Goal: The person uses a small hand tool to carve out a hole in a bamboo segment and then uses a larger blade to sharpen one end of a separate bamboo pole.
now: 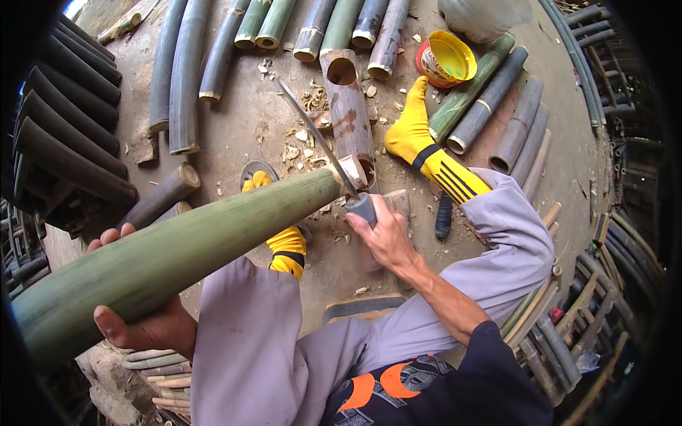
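Observation:
A thick green bamboo pole (192,245) slants up from the lower left, its trimmed end near the middle of the view. My left hand (156,323) is wrapped round it from below, with fingertips showing over the far side. My right hand (387,238) grips the grey handle of a long-bladed knife (312,131). Its narrow blade points up and left, passing across the pole's cut end; whether the edge touches the bamboo I cannot tell. Behind that end lies a brown, mottled bamboo section (348,117) with an open hollow top, and pale chips (291,153) are scattered beside it.
Cut bamboo lengths (312,32) lie in a row at the far side, more at right beside a yellow and red tub (446,60). Dark poles (74,156) are stacked at left. A dark handle (443,215) lies near my right leg. My yellow-socked feet flank the work.

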`<state>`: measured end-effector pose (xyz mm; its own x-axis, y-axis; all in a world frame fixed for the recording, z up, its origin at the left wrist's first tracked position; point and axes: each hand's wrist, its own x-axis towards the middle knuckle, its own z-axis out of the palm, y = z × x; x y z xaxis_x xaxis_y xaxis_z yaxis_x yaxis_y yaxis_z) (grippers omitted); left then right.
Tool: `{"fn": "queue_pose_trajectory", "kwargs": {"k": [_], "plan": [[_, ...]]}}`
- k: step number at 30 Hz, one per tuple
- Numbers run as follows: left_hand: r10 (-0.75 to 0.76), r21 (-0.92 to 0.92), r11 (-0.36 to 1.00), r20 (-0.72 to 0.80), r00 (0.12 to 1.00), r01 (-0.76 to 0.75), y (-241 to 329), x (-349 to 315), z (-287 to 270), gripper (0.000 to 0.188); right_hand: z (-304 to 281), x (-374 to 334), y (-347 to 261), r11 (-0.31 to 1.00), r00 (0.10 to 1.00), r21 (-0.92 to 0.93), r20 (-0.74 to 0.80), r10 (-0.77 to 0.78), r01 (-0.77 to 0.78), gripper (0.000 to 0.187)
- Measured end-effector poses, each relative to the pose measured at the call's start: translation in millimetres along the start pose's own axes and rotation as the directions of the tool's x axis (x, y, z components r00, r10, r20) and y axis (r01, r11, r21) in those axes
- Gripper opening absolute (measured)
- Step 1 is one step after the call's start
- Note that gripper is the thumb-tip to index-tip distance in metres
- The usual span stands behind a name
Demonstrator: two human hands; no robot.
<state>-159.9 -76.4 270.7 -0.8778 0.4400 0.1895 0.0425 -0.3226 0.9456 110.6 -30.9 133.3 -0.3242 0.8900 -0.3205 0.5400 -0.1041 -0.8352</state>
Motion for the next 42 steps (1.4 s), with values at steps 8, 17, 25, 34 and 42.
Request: {"fn": "queue_pose_trajectory", "kwargs": {"k": [8, 17, 25, 34, 42], "plan": [[-0.008, 0.048, 0.999, -0.01, 1.0, 0.008, 3, -5, 9, 0.075, 14, 12, 26, 0.976, 0.982, -0.111, -0.008, 0.188, -0.187, 0.046], [0.009, 0.169, 0.985, -0.179, 0.984, 0.022, 9, -9, 13, 0.071, 5, -12, -14, 0.939, 0.921, -0.073, -0.185, -0.344, 0.336, 0.047], [-0.003, 0.145, 0.989, -0.172, 0.985, 0.028, 7, -11, 15, 0.07, -2, -9, -4, 0.995, 0.997, 0.073, -0.041, -0.069, 0.072, 0.047], [-0.01, 0.002, 1.0, -0.086, 0.996, 0.01, 12, -12, 5, 0.062, 5, 18, 37, 0.99, 0.987, 0.032, 0.095, 0.133, -0.136, 0.047], [0.074, 0.197, 0.979, -0.063, 0.995, -0.061, 5, -12, 10, 0.07, -3, -20, -6, 0.916, 0.901, 0.048, -0.21, -0.38, 0.398, 0.052]]}}
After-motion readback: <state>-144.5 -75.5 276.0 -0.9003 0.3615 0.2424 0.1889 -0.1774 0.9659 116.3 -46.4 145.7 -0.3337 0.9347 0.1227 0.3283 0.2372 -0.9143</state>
